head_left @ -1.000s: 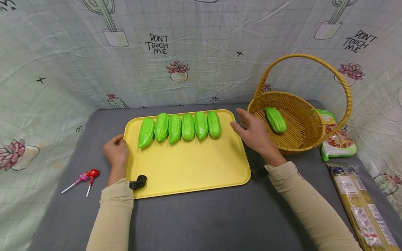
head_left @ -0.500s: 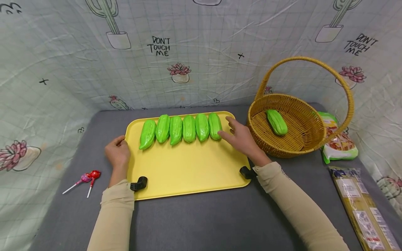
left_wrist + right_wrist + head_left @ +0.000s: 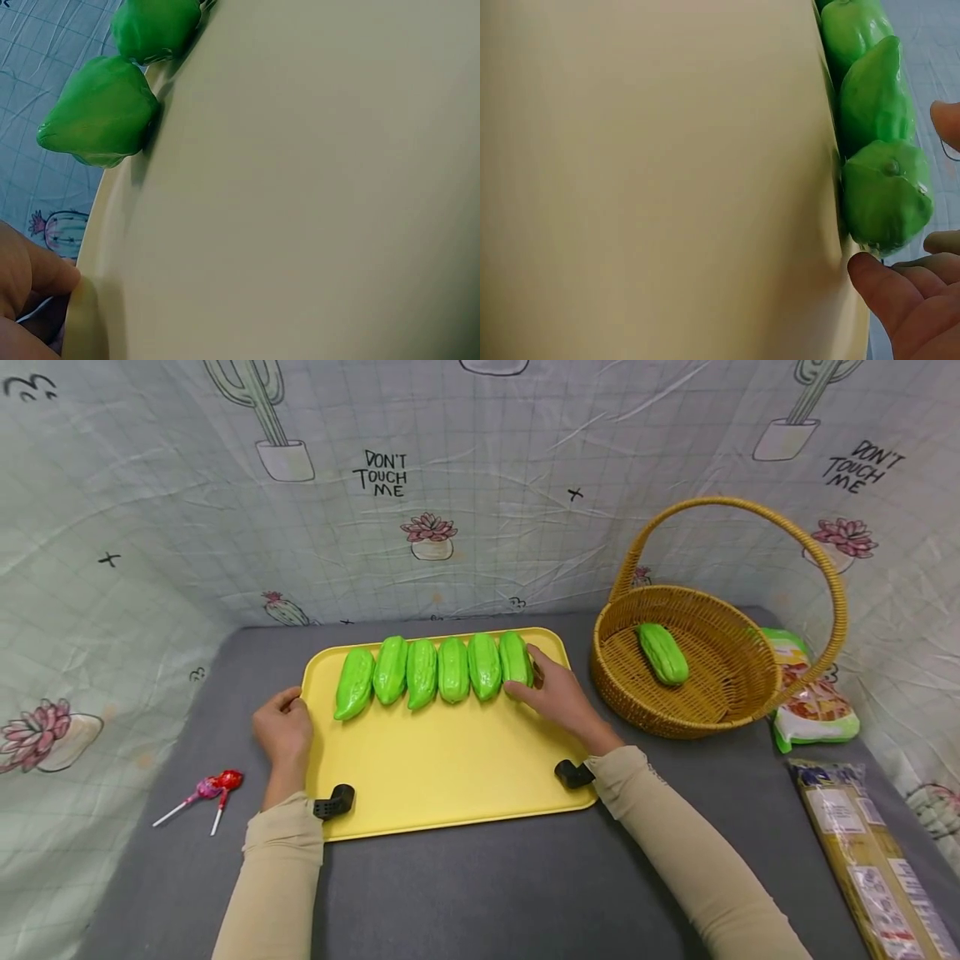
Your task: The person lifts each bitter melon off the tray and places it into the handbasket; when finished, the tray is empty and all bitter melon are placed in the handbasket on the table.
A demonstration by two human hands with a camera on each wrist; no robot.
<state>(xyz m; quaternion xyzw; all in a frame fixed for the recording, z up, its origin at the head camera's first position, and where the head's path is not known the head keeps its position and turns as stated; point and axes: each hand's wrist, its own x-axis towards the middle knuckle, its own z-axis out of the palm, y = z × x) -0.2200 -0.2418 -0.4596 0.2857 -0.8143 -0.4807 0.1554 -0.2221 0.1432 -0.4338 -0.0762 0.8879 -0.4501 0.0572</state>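
A grey table top [image 3: 480, 893] is enclosed by a creased, cactus-printed grid cloth [image 3: 187, 527].

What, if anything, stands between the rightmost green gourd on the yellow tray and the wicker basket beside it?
Nothing visible blocks that path. The right hand is already at the rightmost green gourd on the yellow tray. Between it and the wicker basket lie only the tray's low rim and a strip of grey cloth. One gourd in the basket leaves room.

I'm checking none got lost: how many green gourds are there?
7: six in a row on the yellow tray, the rightmost gourd at the right hand; one gourd in the basket.
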